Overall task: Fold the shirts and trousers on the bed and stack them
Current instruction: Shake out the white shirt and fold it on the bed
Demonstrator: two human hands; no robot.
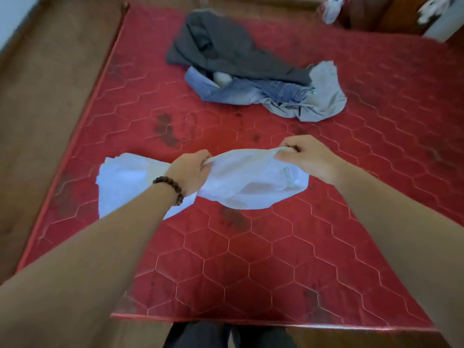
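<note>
A white shirt (251,179) hangs bunched between my two hands over the red mattress (251,259). My left hand (190,172), with a bead bracelet on its wrist, grips the shirt's upper edge. My right hand (306,156) pinches the same edge further right. Part of the white cloth (123,182) lies spread on the mattress to the left of my left wrist. Further back lies a loose heap: a dark grey garment (226,46) on top, blue jeans (251,92) under it, and a light grey garment (324,96) at its right.
A brown wooden bed frame (50,96) borders the mattress on the left and at the near edge. White cloth items (331,8) hang at the back right by dark wooden furniture. My dark trousers (226,335) show at the bottom.
</note>
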